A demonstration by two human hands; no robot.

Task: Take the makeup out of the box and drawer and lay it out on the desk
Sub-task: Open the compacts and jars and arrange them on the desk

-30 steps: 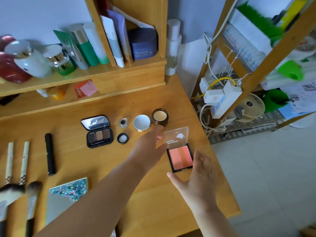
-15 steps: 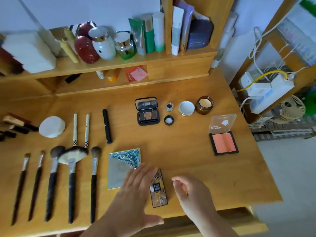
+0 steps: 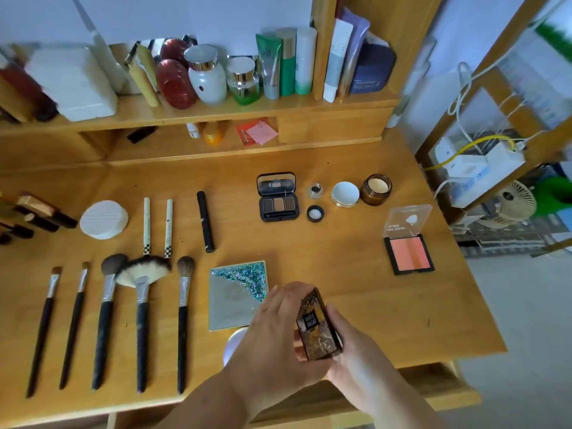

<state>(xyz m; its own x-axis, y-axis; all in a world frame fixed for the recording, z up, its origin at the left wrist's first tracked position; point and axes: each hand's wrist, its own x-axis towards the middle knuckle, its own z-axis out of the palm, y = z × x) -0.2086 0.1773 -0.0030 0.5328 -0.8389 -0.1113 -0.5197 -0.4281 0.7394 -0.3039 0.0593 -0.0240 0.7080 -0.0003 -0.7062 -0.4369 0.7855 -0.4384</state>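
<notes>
Both hands closed on small brown patterned box (image 3: 318, 328): left hand (image 3: 278, 332), right hand (image 3: 356, 354). Box was flat on counter (image 3: 356, 292) earlier; now raised and tilted, just right of glitter compact (image 3: 238, 294).

We cannot see the near corner of the glitter case (image 3: 236, 294); the left hand (image 3: 272, 339) covers it, along with most of a pale round thing (image 3: 232, 343) just below it. The small patterned box (image 3: 318, 331) shows only its top face, and its label is too blurred for us to read. At the left edge, the dark sticks (image 3: 31, 216) on the table (image 3: 356, 292) are cut off. The writing on the blush lid (image 3: 407, 221) is too small to make out.
</notes>
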